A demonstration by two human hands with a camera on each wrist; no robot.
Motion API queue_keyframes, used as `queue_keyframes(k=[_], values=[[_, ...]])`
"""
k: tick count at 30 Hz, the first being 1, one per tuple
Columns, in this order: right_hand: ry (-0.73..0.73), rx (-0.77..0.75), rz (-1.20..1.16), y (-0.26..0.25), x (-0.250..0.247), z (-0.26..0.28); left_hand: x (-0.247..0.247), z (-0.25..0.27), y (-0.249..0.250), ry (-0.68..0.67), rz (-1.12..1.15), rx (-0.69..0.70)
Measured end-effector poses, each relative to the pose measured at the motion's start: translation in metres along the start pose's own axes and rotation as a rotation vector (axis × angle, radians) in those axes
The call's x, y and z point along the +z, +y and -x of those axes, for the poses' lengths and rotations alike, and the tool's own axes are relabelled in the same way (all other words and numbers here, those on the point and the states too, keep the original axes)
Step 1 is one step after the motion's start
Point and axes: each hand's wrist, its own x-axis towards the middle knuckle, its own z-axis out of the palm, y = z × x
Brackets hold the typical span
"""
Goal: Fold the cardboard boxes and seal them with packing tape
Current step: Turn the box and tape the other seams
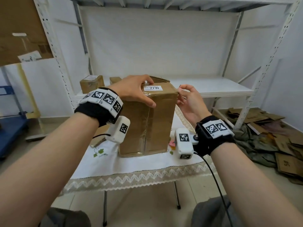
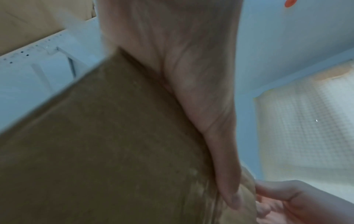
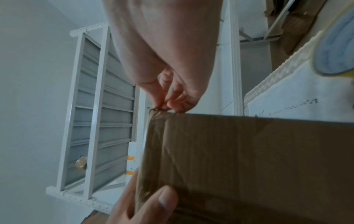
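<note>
A tall brown cardboard box (image 1: 147, 125) stands upright on the white embroidered tablecloth (image 1: 131, 167). Clear tape runs down its front seam, and a white label (image 1: 152, 88) sits on top. My left hand (image 1: 145, 94) grips the box's top, fingers over the label side and thumb pressed on the front face. My right hand (image 1: 179, 91) pinches the tape's end at the top right corner. In the right wrist view the box (image 3: 249, 159) fills the lower right, with my right fingertips (image 3: 162, 104) pinching at its corner. The left wrist view shows my left thumb (image 2: 210, 121) on the box (image 2: 95, 144).
A tape roll (image 3: 334, 48) lies on the cloth behind the box. Two small boxes (image 1: 91, 83) sit on the white metal shelf (image 1: 213, 89) behind the table. Flattened cardboard (image 1: 287, 153) litters the floor at right. A blue cart (image 1: 9, 128) stands at left.
</note>
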Motion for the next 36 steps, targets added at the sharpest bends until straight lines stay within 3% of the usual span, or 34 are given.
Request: queue_keyframes(k=[5,8,9,11,14,18,21,24,28,31,34,36], values=[[0.076,-0.262,0.511,0.007,0.023,0.001,0.005,-0.002,0.006,0.014,-0.049,0.028],[0.134,-0.57,0.778,0.01,0.028,0.001,0.003,0.0,0.005,0.023,-0.063,0.01],[0.117,-0.671,0.856,0.011,0.027,0.0,0.002,0.001,0.004,0.017,-0.069,0.009],[-0.05,-0.772,0.932,0.014,0.025,0.0,0.003,0.003,0.001,0.008,-0.099,0.024],[-0.212,-0.735,1.159,0.017,0.018,0.001,0.007,0.008,-0.001,-0.013,-0.215,0.059],[-0.259,-0.644,1.374,0.008,0.016,0.0,0.009,0.018,-0.005,-0.054,-0.272,0.026],[-0.246,-0.566,1.4,0.006,0.021,-0.004,0.005,0.027,-0.019,-0.049,-0.198,0.003],[-0.195,-0.512,1.3,0.009,0.026,-0.004,0.006,0.039,-0.035,0.036,0.045,-0.002],[-0.185,-0.486,1.103,0.01,0.03,-0.003,0.033,0.053,-0.04,0.347,0.514,0.002],[-0.122,-0.408,0.866,0.012,0.034,0.002,0.05,0.053,-0.031,0.497,0.86,-0.079],[-0.001,-0.127,0.487,0.013,0.03,0.008,0.058,0.054,-0.02,0.555,1.032,-0.175],[-0.027,0.069,0.402,0.013,0.025,0.013,0.064,0.05,-0.02,0.524,1.06,-0.277]])
